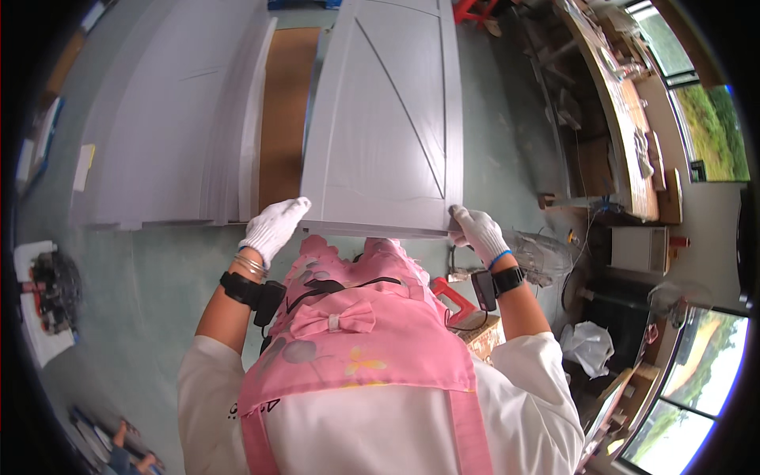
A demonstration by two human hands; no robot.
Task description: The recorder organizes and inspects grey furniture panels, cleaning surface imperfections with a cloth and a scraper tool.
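Note:
A long pale grey door panel [384, 119] with a framed border and one diagonal groove stretches away in front of me. My left hand [273, 228], in a white knitted glove, grips the near left corner of it. At the near right corner my right hand [480, 233], gloved the same way, is closed on the edge with its thumb near the top face. The fingers under the panel are hidden. Whether other panels lie beneath this one I cannot tell.
Left of the panel lies a stack of similar grey panels [166, 134], with a brown board [286, 119] between. A cluttered wooden workbench [629, 134] runs along the right. A fan [538, 257], a cardboard box [484, 336] and a red plastic item [453, 301] stand near my right arm.

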